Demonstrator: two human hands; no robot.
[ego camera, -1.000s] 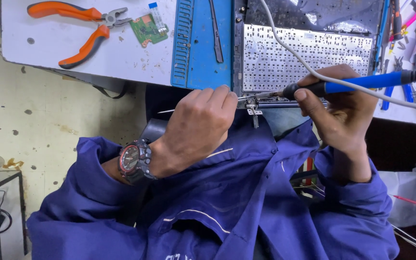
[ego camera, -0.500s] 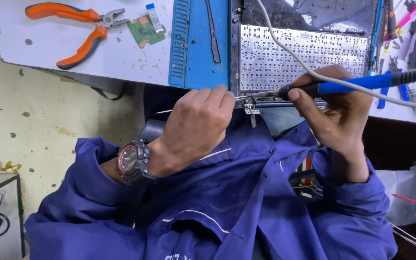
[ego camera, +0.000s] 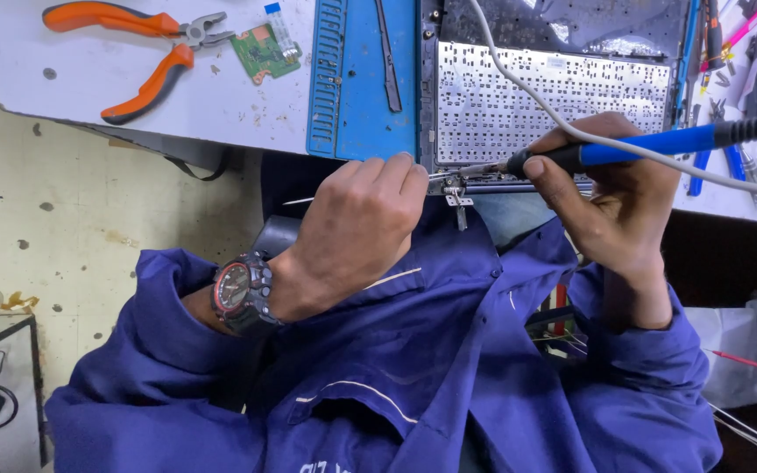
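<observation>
My right hand (ego camera: 617, 203) grips a blue-handled soldering iron (ego camera: 646, 144) like a pen. Its tip touches a small metal hinge bracket (ego camera: 457, 193) at the near edge of an opened laptop keyboard frame (ego camera: 562, 88). My left hand (ego camera: 357, 229), with a dark wristwatch (ego camera: 240, 294) on it, is closed around a thin silvery wire (ego camera: 298, 201) and brings its end to the same bracket. Left fingertips and iron tip are almost touching. Both arms are in blue sleeves.
On the white table top lie orange-handled pliers (ego camera: 146, 52), a small green circuit board (ego camera: 260, 48) and a blue work mat (ego camera: 361, 79) with a dark slim tool (ego camera: 387, 57). The iron's white cable (ego camera: 536, 96) crosses the keyboard frame. Several hand tools (ego camera: 729, 61) lie at the right.
Both hands stay at the bracket; the iron tip and wire end hold nearly the same spot. Only the view shifts slightly.
</observation>
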